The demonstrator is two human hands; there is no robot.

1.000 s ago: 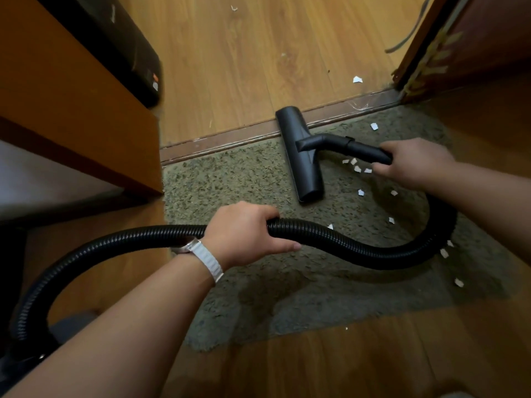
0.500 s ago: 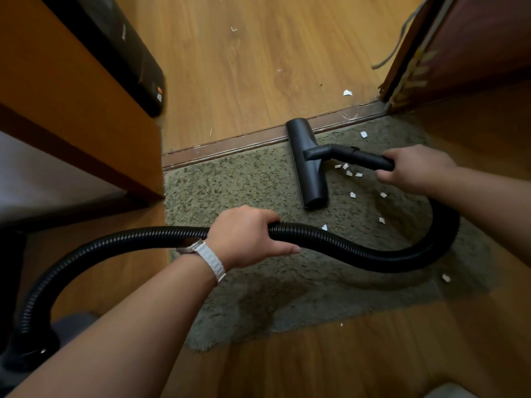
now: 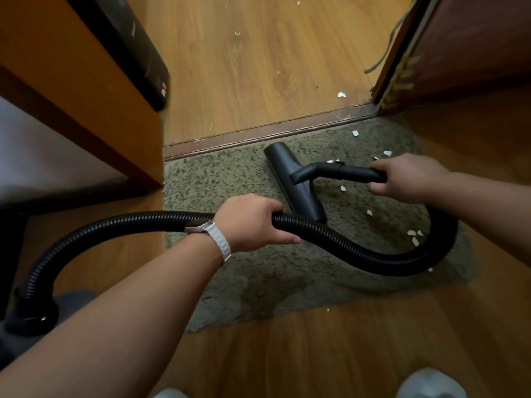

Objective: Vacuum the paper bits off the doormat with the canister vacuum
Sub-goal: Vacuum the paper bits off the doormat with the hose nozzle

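Note:
A grey-green shaggy doormat (image 3: 230,185) lies on the wooden floor before a door threshold. The black floor nozzle (image 3: 293,182) rests flat on the mat's middle. My right hand (image 3: 408,176) is shut on the black wand just behind the nozzle. My left hand (image 3: 250,219), with a white watch band, is shut on the ribbed black hose (image 3: 373,255), which loops right across the mat. White paper bits (image 3: 413,235) lie scattered on the mat's right half. The hose runs left to the dark canister (image 3: 31,314) at the lower left edge, mostly out of view.
An orange-brown cabinet side (image 3: 86,110) stands at the left with a black box (image 3: 138,53) beyond it. A dark wooden door (image 3: 459,47) stands at the right. The threshold strip (image 3: 258,133) borders the mat; more paper bits (image 3: 341,95) lie on the floor beyond it.
The nozzle has slid back from the threshold toward me along the mat, and my right hand came with it. The camera has tilted, so the scene sits lower in view.

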